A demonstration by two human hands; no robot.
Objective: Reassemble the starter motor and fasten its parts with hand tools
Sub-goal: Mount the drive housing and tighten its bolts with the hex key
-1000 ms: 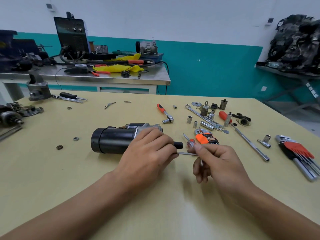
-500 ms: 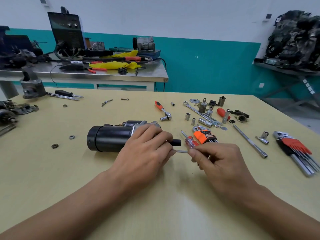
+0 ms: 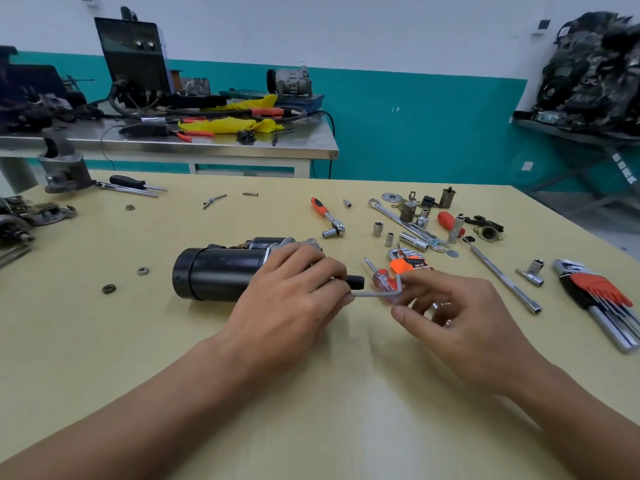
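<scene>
The starter motor (image 3: 221, 275) lies on its side near the middle of the yellow worktop (image 3: 104, 341), its black cylindrical body pointing left and its metal end to the right. The left hand (image 3: 287, 296) lies over that right end, palm down, fingers curled round the housing and gripping it. The forearm comes in from the near left corner. A black stub sticks out to the right just beyond the knuckles.

Just right of the motor, the right hand (image 3: 460, 313) holds an L-shaped hex key (image 3: 377, 294) at its bend, forefinger on the upturned short arm and thumb below, the other fingers loosely curled. The key's long arm runs level to the left and meets the left hand's fingertips at the motor's end; where its tip sits is hidden. The right forearm enters from the near right.

Just behind the key lie a red-handled screwdriver (image 3: 382, 277) and an orange-holdered key set (image 3: 410, 263). Farther off are a ratchet (image 3: 327, 216), sockets and a long extension bar (image 3: 502, 275). Two nuts (image 3: 142, 270) lie left of the motor.
</scene>
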